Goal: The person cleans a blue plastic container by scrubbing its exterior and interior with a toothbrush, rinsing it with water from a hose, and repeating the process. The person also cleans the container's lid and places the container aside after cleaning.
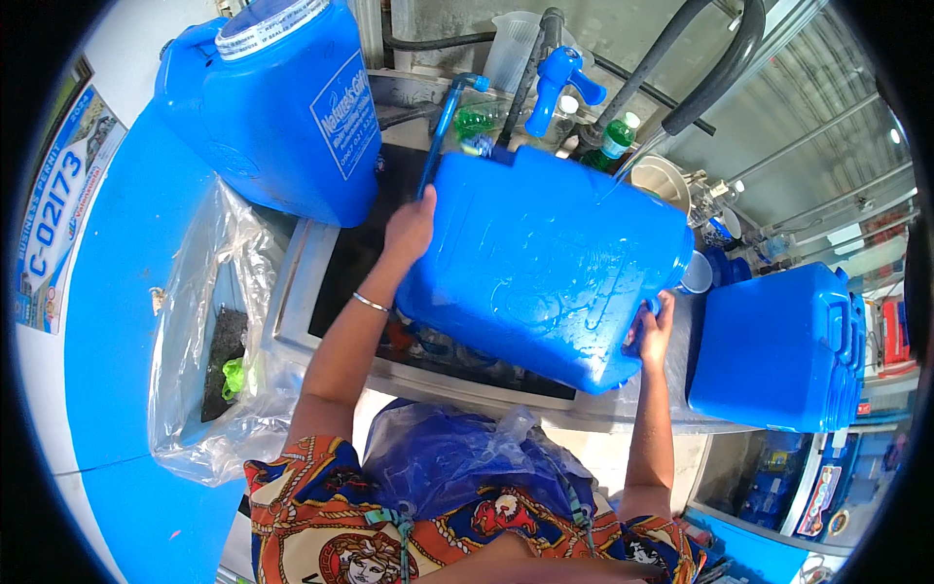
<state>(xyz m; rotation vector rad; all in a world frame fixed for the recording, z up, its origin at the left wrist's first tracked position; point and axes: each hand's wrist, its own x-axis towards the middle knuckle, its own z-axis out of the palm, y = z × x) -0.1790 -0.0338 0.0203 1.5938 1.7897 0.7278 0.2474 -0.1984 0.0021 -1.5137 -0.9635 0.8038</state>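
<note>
A large blue plastic water container (530, 258) lies on its side over the sink, its wet broad face turned up and its neck toward the right. My left hand (411, 229) grips its left end, with the thumb on top and the other fingers hidden behind. My right hand (654, 326) is closed around the handle near the right end. Beside my left thumb a thin blue pipe (446, 122) comes down; whether they touch is unclear. A thin stream of water seems to fall from a black hose (715, 83) onto or behind the container's upper edge.
Another blue container (282, 117) stands at far left, and more blue containers (764, 350) are at right. A blue tap handle (562, 88), a green bottle (615, 141) and a pale bowl (662, 182) sit behind. Clear plastic sheeting (185, 389) covers something at left.
</note>
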